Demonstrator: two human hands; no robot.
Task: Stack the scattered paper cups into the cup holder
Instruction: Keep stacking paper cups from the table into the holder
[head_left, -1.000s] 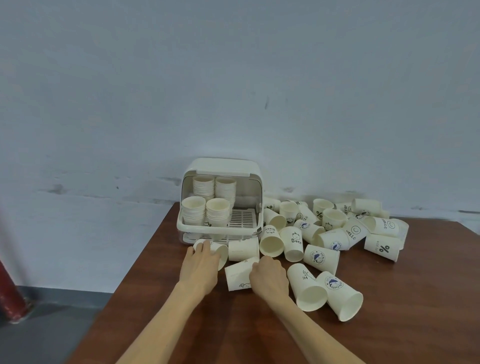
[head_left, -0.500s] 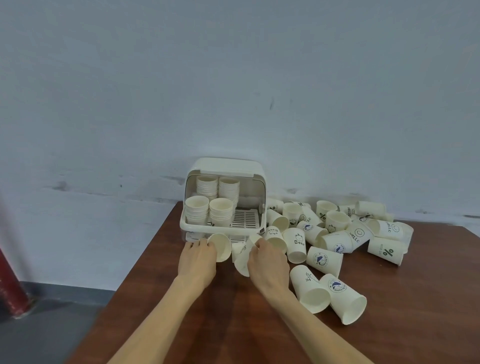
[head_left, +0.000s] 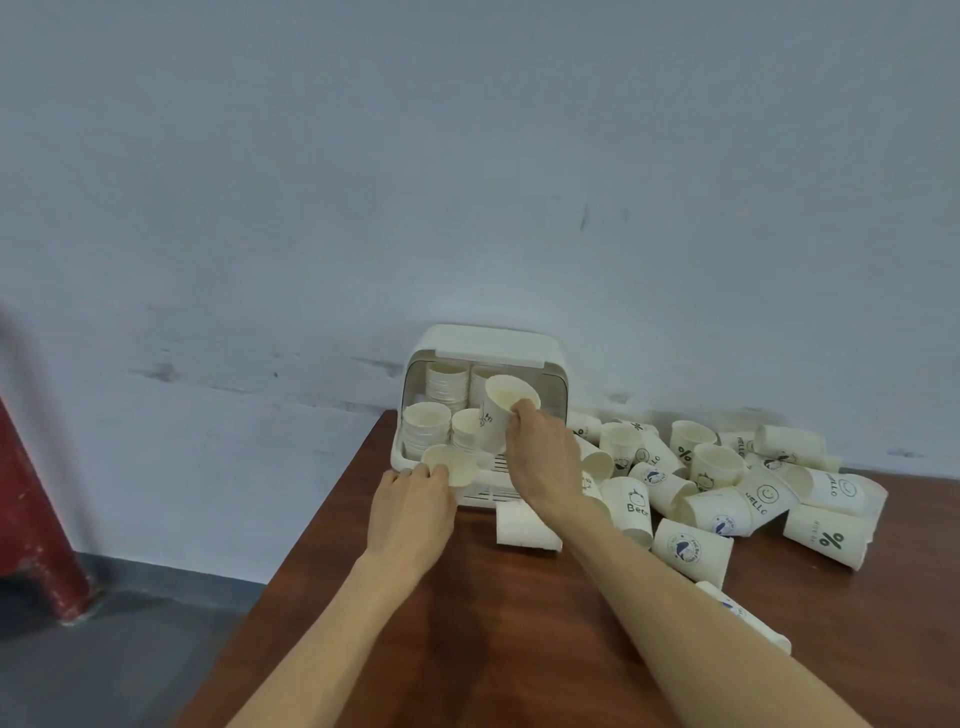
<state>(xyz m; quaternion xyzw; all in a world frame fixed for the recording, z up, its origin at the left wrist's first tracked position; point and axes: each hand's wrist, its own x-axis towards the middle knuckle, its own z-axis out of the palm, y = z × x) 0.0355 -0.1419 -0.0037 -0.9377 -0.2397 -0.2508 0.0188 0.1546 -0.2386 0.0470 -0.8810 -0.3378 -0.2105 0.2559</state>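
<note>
A paper cup (head_left: 506, 413), mouth up, is gripped by the right hand (head_left: 543, 457) just above the cup holder's (head_left: 488, 345) front stack (head_left: 466, 428); a second cup (head_left: 451, 464) is pinched by the left hand (head_left: 413, 506).

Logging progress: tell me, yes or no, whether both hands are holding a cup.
Yes: the right hand grips a raised cup before the cup holder, and the left hand holds another cup.

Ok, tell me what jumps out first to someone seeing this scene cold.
The heap of printed paper cups lying on their sides across the right of the brown table. Then the white cup holder against the wall, with cup stacks inside. In front of it, the right hand holds a raised cup and the left hand a lower one.
</note>
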